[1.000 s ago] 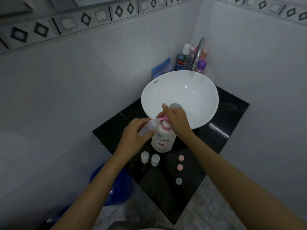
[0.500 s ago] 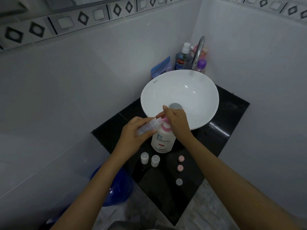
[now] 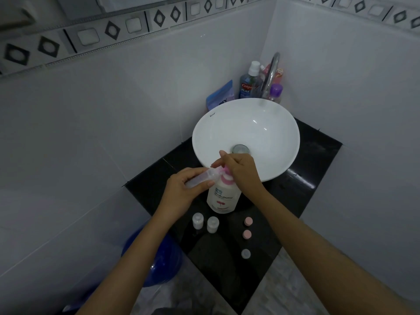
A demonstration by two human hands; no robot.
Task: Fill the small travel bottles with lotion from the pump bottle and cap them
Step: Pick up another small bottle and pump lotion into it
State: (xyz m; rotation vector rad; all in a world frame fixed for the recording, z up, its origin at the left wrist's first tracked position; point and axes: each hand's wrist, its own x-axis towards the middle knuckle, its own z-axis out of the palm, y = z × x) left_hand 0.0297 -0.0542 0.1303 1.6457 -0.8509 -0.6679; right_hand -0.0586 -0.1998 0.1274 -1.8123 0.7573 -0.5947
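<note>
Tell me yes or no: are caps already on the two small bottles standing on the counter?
No: the two small bottles stand open-necked on the black counter, while three loose caps lie apart to their right.

We see a white pump bottle (image 3: 223,197) with a pink pump head standing upright on the black counter, just in front of the basin. A clear travel bottle (image 3: 200,178) is tilted nearly flat, its mouth at the pump's spout. Two more small bottles (image 3: 197,220) (image 3: 212,224) stand uncapped nearby, and three loose caps (image 3: 248,221) (image 3: 246,234) (image 3: 245,254), two pink and one pale, lie in a row to their right.
</note>
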